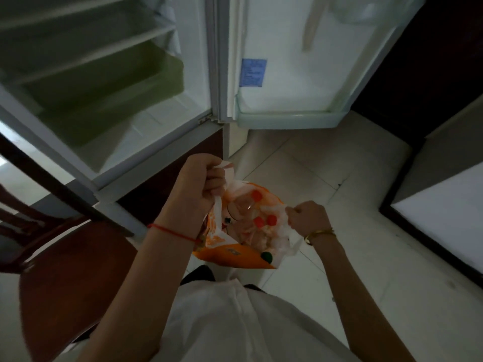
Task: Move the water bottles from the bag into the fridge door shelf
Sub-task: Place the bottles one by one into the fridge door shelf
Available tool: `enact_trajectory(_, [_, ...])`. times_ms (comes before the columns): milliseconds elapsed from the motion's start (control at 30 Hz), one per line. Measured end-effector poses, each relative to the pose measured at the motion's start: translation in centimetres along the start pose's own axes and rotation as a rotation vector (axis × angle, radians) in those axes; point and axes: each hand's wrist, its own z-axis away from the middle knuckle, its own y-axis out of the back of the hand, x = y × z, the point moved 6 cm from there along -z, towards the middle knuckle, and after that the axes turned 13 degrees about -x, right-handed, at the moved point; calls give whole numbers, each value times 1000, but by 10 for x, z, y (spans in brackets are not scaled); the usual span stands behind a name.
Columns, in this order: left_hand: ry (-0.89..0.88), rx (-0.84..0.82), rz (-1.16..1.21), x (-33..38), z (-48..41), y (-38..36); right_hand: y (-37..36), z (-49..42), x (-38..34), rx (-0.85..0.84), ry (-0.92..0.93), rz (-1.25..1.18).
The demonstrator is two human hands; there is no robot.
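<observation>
A wooden chair (pixel 65 270) was seen at the left, its seat just beside the left forearm. Ahead of it the fridge (pixel 146 152) stood open, with a green drawer (pixel 109 92) low inside and pale shelves above. The door was swung out to the right of the hinge, and the fridge door shelf (pixel 287 119) ran along its bottom edge, with a blue label (pixel 253 72) stuck on the inner panel above it. Between the shelf and the bag only bare floor was seen.

The bag (pixel 235 250), orange and white plastic, was held up over the floor in front of the person's white shirt (pixel 235 322). The left hand (pixel 201 184) was clenched round one handle and the right hand (pixel 308 218) round the opposite edge, so that the mouth was pulled apart. The water bottles (pixel 241 205) were seen inside the bag, clear, with orange caps (pixel 264 221); their number could not be told. A red string (pixel 172 232) was worn on the left wrist and a gold bangle (pixel 320 234) on the right.

The floor (pixel 339 165) was laid with pale glossy tiles. Dark furniture (pixel 431 61) was seen to the right of the door, and a dark-framed white panel (pixel 444 226) at the right edge. The room was dim.
</observation>
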Motion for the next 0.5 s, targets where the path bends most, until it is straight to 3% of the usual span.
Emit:
enact_trajectory(167, [10,-48,-50,3,-30,-36,5,-20,27,14,-69,-109])
enact_trajectory(267, [15,-31,-11,8,-47,-47,9,-34,32,27,-80,-54])
enact_trajectory(433, [27,-40,10,21,-75,-60,32,-65,22,188,-85,-34])
enact_trajectory(500, [33,-42,11,29,-86,-63,32,-90,9,130,-40,-94])
